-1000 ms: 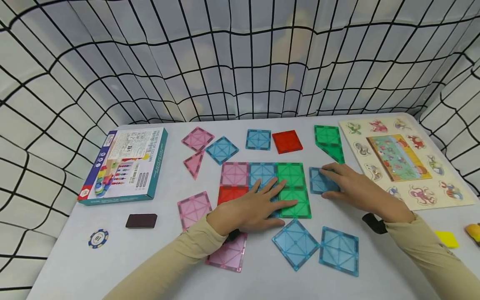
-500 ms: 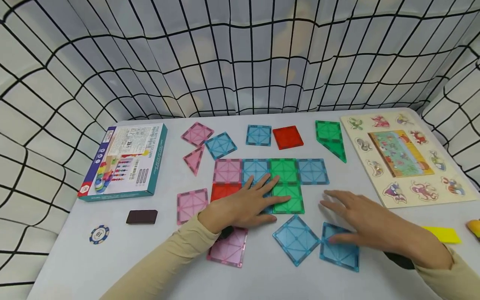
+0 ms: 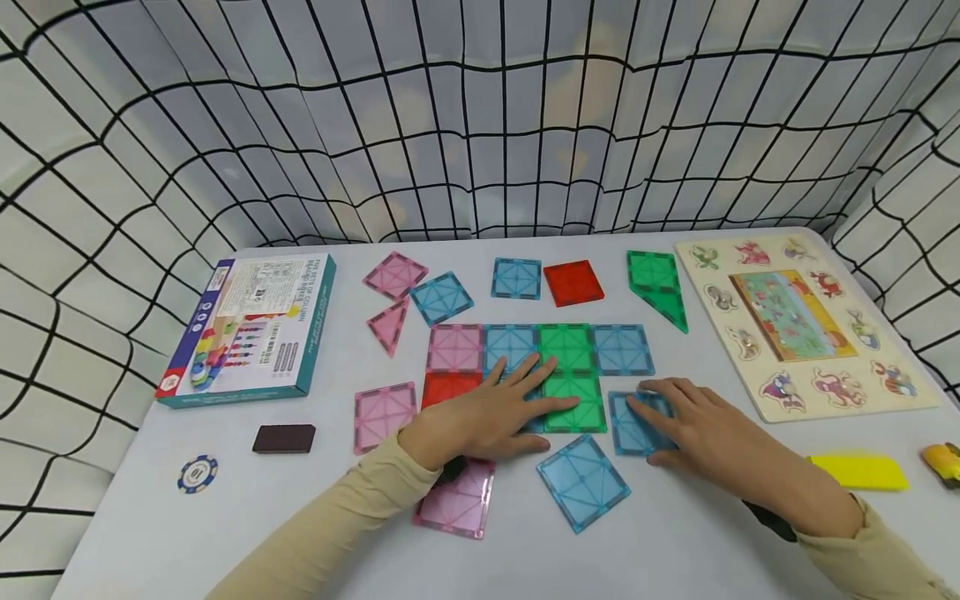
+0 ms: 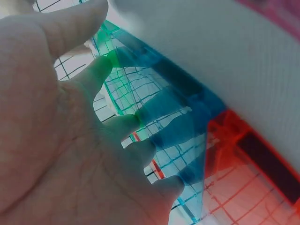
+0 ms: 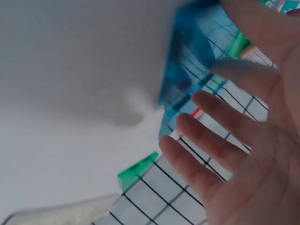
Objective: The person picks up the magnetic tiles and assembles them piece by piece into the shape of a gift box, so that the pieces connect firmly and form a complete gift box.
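Observation:
A block of joined square magnetic tiles lies mid-table in the head view: a pink tile (image 3: 455, 347), a red tile (image 3: 450, 387), blue tiles and green tiles (image 3: 572, 400). My left hand (image 3: 487, 417) rests on it with spread fingers, partly covering the red and lower blue tiles; the left wrist view shows the fingers through the blue tile (image 4: 173, 122). Right of the green tiles, my right hand (image 3: 712, 433) holds a loose blue tile (image 3: 633, 429) between thumb and fingers. Its other fingers extend loosely in the right wrist view, beside the same blue tile (image 5: 187, 51).
Loose tiles lie around: a turned blue tile (image 3: 583, 483) in front, pink tiles (image 3: 384, 417) at left, a red tile (image 3: 573, 283) and green pieces (image 3: 654, 275) behind. A box (image 3: 247, 325), a dark block (image 3: 283, 439), a chip (image 3: 198, 474), an animal puzzle board (image 3: 795, 333) and a yellow piece (image 3: 858, 472) flank them.
My right hand has set a blue tile against the upper green one, let go, then taken another blue tile from the front and moved it up-left. The left hand stays on the block.

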A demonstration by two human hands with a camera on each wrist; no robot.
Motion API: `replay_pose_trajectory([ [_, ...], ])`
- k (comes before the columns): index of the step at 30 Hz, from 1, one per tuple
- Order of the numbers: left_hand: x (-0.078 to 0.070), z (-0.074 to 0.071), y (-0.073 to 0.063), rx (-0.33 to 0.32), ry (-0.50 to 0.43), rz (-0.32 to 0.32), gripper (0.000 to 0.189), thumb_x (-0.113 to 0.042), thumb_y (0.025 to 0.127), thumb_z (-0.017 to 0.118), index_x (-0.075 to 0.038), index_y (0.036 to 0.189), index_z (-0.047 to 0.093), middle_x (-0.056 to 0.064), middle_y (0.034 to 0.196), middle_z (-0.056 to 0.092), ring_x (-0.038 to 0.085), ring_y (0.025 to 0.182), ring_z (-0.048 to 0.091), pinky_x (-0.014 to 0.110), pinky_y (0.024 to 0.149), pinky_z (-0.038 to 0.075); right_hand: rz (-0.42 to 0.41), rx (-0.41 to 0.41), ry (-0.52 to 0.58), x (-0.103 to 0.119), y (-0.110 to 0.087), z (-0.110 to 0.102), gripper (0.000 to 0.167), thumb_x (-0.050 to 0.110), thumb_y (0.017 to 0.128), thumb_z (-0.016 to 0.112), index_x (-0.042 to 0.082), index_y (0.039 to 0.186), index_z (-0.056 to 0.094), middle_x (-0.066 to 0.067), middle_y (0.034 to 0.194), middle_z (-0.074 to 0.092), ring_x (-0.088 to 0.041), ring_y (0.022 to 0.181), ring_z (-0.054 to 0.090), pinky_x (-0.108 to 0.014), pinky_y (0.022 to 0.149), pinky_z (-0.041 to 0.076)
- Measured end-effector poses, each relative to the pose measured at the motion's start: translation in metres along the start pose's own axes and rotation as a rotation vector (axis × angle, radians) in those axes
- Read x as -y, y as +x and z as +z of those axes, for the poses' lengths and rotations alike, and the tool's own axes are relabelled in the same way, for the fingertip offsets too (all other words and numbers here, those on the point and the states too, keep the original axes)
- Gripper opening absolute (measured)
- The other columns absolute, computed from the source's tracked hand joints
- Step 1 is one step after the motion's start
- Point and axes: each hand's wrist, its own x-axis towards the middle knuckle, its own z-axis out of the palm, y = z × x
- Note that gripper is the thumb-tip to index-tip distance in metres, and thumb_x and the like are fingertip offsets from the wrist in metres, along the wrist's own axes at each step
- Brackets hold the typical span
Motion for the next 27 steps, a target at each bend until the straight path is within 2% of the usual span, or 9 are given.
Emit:
replay_pose_trajectory([
  [3,-0.002,0.002,0.001,-0.005,0.009,0.012,0.063,-0.045,0.108,0.054,-0.033,0.166,0.031,0.010,0.176,0.002,0.033,0.161,-0.006,0.060,0.127,0.004,0.007,-0.024,0.019,-0.006,0.014,0.001,0.069,0.032,0.081,0.091,0.003,0.138,0.067,-0.020,0.134,0.057,-0.037,0.118,0.058,-0.051,0.090,0.056],
  [7,-0.003,0.003,0.004,-0.016,0.035,0.023,0.062,-0.044,0.109,0.053,-0.033,0.166,0.031,0.009,0.176,0.004,0.033,0.161,-0.005,0.060,0.127,0.005,0.007,-0.018,0.137,0.003,0.025,-0.007,0.055,0.027,0.084,0.089,0.004,0.131,0.071,-0.016,0.134,0.059,-0.033,0.119,0.061,-0.049,0.093,0.058],
  [10,-0.002,0.003,0.005,-0.014,0.048,0.019,0.061,-0.043,0.110,0.052,-0.034,0.166,0.031,0.008,0.176,0.003,0.033,0.161,-0.005,0.060,0.127,0.005,-0.071,0.042,0.255,0.024,0.027,-0.014,0.046,0.027,0.092,0.083,0.011,0.133,0.072,-0.011,0.140,0.060,-0.030,0.123,0.062,-0.048,0.097,0.057],
  [14,0.000,0.005,0.004,-0.019,0.029,0.001,0.058,-0.041,0.111,0.050,-0.034,0.165,0.032,0.007,0.176,0.003,0.032,0.161,-0.005,0.060,0.127,0.004,-0.192,0.148,0.312,0.050,0.019,-0.015,0.048,0.034,0.100,0.073,0.020,0.145,0.064,-0.006,0.151,0.055,-0.029,0.132,0.058,-0.051,0.099,0.056],
  [16,0.001,0.007,0.003,-0.027,0.024,-0.009,0.057,-0.040,0.111,0.050,-0.035,0.165,0.033,0.007,0.176,0.004,0.032,0.162,-0.004,0.060,0.127,0.004,-0.218,0.161,0.310,0.057,0.016,-0.012,0.051,0.035,0.101,0.071,0.024,0.149,0.059,-0.005,0.156,0.051,-0.029,0.136,0.055,-0.052,0.100,0.055],
  [19,0.003,0.008,0.002,-0.039,0.038,-0.022,0.057,-0.041,0.110,0.051,-0.035,0.165,0.033,0.007,0.176,0.006,0.032,0.162,-0.002,0.060,0.127,0.006,-0.240,0.115,0.294,0.058,0.017,-0.006,0.056,0.030,0.097,0.076,0.024,0.150,0.058,-0.004,0.155,0.052,-0.028,0.135,0.056,-0.051,0.098,0.056],
  [22,0.003,0.007,0.002,-0.049,0.040,-0.023,0.058,-0.040,0.110,0.051,-0.035,0.165,0.034,0.007,0.176,0.006,0.031,0.162,-0.002,0.061,0.127,0.006,-0.252,0.053,0.248,0.058,0.022,-0.003,0.057,0.029,0.091,0.082,0.024,0.145,0.063,-0.004,0.148,0.056,-0.027,0.129,0.059,-0.048,0.095,0.058],
  [27,0.002,0.006,0.002,-0.041,-0.010,-0.018,0.057,-0.037,0.111,0.051,-0.034,0.165,0.033,0.008,0.176,0.004,0.032,0.161,-0.004,0.062,0.126,0.004,-0.222,0.024,0.151,0.064,0.034,-0.005,0.051,0.039,0.089,0.084,0.019,0.134,0.070,-0.006,0.133,0.062,-0.027,0.116,0.064,-0.044,0.087,0.061],
])
